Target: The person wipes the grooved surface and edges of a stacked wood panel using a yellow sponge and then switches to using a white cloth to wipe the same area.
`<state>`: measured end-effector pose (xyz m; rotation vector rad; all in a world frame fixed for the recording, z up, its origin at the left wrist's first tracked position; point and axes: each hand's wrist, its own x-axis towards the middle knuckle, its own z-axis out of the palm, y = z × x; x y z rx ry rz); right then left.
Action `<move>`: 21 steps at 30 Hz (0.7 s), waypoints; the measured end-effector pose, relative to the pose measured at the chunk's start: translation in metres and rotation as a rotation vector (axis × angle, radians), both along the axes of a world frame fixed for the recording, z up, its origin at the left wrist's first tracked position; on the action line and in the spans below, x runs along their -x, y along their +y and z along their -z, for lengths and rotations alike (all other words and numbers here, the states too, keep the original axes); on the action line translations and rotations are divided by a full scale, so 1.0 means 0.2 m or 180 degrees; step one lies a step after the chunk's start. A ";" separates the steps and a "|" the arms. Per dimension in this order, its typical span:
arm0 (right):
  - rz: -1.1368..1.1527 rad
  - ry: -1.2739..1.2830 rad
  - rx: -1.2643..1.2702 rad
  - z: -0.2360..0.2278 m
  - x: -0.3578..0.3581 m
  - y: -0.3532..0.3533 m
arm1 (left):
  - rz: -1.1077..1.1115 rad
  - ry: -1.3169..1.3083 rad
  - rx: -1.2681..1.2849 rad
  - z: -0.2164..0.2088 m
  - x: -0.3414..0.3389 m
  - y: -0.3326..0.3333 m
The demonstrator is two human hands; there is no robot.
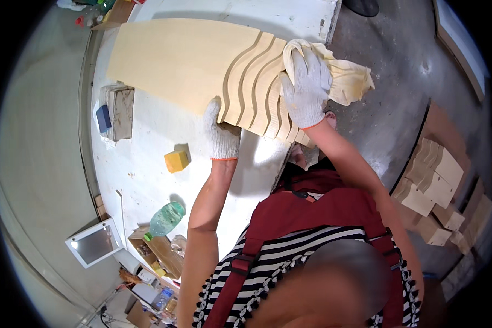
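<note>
A long pale wooden board with wavy grooves cut across its right part is held over the white worktable. My left hand, in a white knitted glove with an orange cuff, grips its near edge. The thumb lies at the edge by the grooves, and the other fingers are hidden beneath. My right hand, gloved the same way, presses a crumpled cream cloth onto the grooved end. Part of that cloth hangs past the board's right end.
On the white worktable are a yellow block, a green plastic bottle lying down, and a blue block against a grey block. A cardboard box stands lower left. Grooved wooden pieces are stacked at right.
</note>
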<state>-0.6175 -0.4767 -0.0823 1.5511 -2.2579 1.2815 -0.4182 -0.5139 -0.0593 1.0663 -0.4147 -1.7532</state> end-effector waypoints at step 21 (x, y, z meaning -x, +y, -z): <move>-0.1403 -0.3892 -0.0363 -0.40 0.15 0.48 | -0.0104 -0.0028 0.0187 0.01 -0.01 0.00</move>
